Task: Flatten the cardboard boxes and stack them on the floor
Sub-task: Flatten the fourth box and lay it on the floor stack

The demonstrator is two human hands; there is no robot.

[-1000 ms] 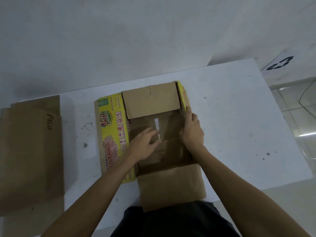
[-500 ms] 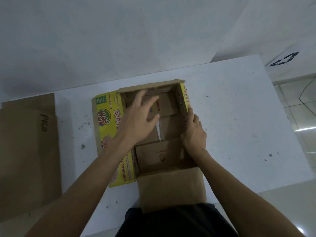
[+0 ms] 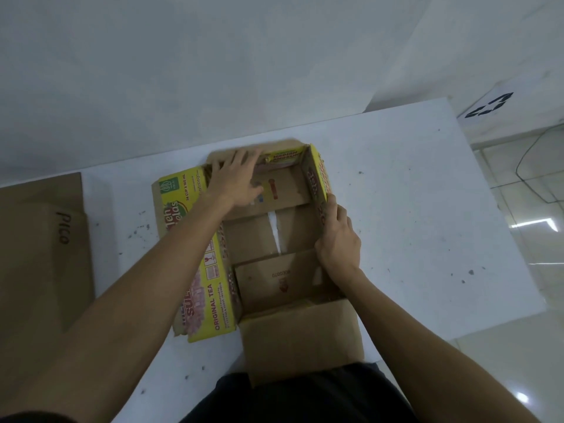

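Our left hand (image 3: 236, 181), fingers spread, presses the far flap (image 3: 244, 154) of the box (image 3: 195, 254); our right hand (image 3: 337, 239) grips its right wall, long axis running away from us.

open box (image 3: 268, 239) on table (image 3: 412, 193), flattened cardboard (image 3: 36, 239) left

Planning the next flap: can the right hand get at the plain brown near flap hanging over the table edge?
Probably yes: the right hand grips the yellow printed cardboard box's right wall, and nothing lies between it and the plain brown near flap.
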